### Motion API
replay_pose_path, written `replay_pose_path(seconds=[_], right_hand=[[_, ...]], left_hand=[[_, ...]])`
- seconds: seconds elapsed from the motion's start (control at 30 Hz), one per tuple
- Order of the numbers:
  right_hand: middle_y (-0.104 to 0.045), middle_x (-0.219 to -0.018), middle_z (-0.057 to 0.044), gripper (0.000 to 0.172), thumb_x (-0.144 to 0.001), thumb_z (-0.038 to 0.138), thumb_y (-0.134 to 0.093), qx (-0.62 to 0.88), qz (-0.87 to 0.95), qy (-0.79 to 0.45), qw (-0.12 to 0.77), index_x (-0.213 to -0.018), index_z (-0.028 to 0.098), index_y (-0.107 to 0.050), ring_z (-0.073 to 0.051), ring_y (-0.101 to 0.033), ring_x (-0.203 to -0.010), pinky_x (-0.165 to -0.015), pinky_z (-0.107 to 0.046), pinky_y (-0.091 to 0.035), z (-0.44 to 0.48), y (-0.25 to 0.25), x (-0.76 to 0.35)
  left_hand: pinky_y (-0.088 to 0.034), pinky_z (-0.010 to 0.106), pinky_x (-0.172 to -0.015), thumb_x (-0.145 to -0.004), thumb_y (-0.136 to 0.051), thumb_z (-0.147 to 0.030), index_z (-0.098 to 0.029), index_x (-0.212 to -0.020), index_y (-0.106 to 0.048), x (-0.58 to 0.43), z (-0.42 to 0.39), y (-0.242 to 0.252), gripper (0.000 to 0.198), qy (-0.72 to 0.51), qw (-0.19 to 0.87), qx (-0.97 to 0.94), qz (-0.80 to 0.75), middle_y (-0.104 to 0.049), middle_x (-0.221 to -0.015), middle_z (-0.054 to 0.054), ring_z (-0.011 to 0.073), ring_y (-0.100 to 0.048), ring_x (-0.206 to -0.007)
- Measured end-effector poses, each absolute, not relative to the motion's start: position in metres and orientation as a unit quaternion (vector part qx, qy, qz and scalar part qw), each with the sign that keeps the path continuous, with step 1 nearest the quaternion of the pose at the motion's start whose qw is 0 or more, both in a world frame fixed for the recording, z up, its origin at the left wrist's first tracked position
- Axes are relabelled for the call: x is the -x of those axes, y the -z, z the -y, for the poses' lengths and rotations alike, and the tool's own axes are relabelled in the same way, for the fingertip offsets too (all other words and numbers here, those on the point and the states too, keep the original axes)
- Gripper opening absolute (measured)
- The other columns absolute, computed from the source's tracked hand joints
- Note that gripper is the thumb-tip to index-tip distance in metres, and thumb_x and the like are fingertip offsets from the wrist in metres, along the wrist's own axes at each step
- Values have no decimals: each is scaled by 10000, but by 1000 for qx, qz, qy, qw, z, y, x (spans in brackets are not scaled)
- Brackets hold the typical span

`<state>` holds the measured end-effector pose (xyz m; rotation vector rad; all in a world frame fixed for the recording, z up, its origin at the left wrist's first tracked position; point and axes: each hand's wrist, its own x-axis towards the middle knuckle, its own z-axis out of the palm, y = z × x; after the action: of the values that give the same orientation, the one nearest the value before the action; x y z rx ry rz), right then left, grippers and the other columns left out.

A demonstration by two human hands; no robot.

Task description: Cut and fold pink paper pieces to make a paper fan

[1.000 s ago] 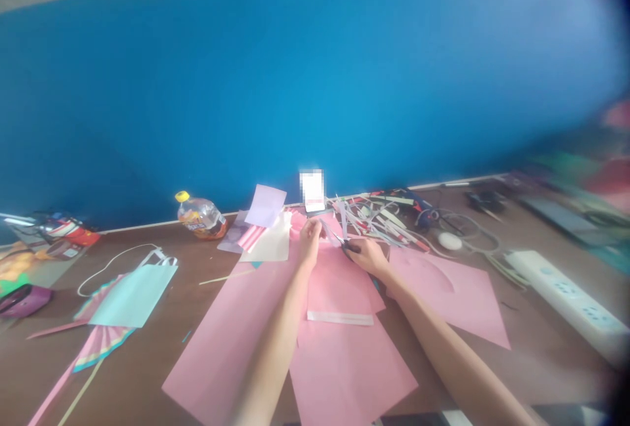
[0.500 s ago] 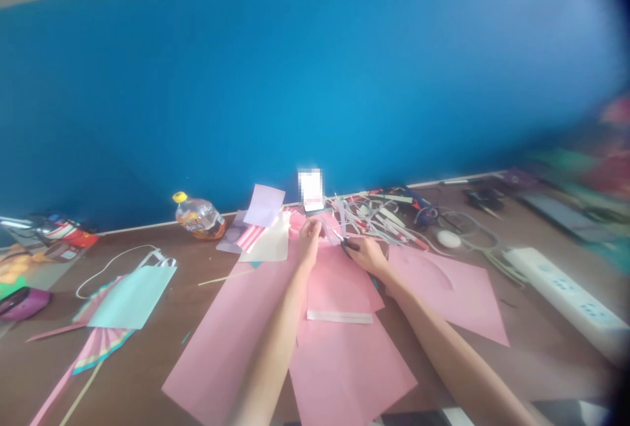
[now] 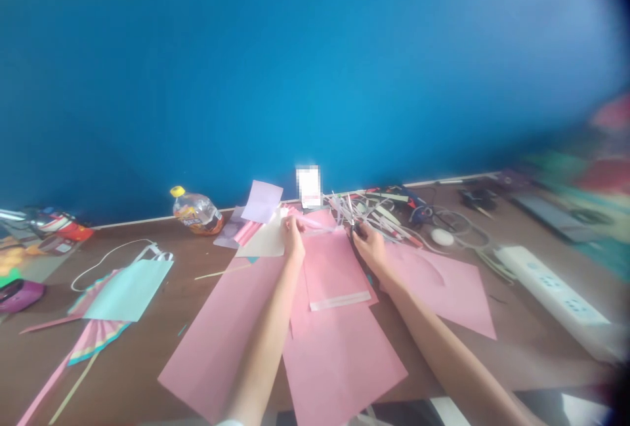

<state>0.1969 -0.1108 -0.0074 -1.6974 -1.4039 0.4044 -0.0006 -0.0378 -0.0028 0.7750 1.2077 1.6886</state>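
My left hand (image 3: 292, 232) pinches a narrow pink paper strip (image 3: 315, 224) that stretches to the right above the table. My right hand (image 3: 368, 245) is closed round a pair of dark-handled scissors (image 3: 353, 221), their blades pointing up and away. Both hands hover over a pink sheet (image 3: 333, 267) with a white strip (image 3: 339, 300) along its near edge. Larger pink sheets (image 3: 339, 360) lie under my forearms.
A pile of paper offcuts and pens (image 3: 378, 213) lies behind my right hand. A bottle (image 3: 195, 210) lies by the blue wall. A light blue paper bag (image 3: 128, 279) and a folded fan (image 3: 88, 340) are at left. A white power strip (image 3: 551, 285) and cables are at right.
My two hands have moved apart: the left went left with the strip, the right pulled the scissors away to the right. The small pink sheet turned a little.
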Motion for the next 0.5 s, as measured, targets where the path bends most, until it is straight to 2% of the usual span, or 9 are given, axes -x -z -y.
replay_pose_path(seconds=[0.17,0.5], right_hand=[[-578,-610,-23,304,-824,455,-455,686,549,-168,447,-686,194,-528,-150,-444,-562,-530,-255,-285,109,9,-198],[-624,-652,-43,271,-788,442,-492,696,574,-154,403,-739,197,-596,-175,-520,-598,-567,-262,-317,110,2,-195]], left_hand=[[-384,210,-551,-795,-514,-356,-201,-762,-434,3,35,10,178,-690,428,-312,-493,-423,-573,-79,64,-447,-479],[-379,206,-547,-815,-501,-419,-200,-831,-448,5,38,11,227,-689,424,-339,-480,-412,-557,-89,66,-439,-472]])
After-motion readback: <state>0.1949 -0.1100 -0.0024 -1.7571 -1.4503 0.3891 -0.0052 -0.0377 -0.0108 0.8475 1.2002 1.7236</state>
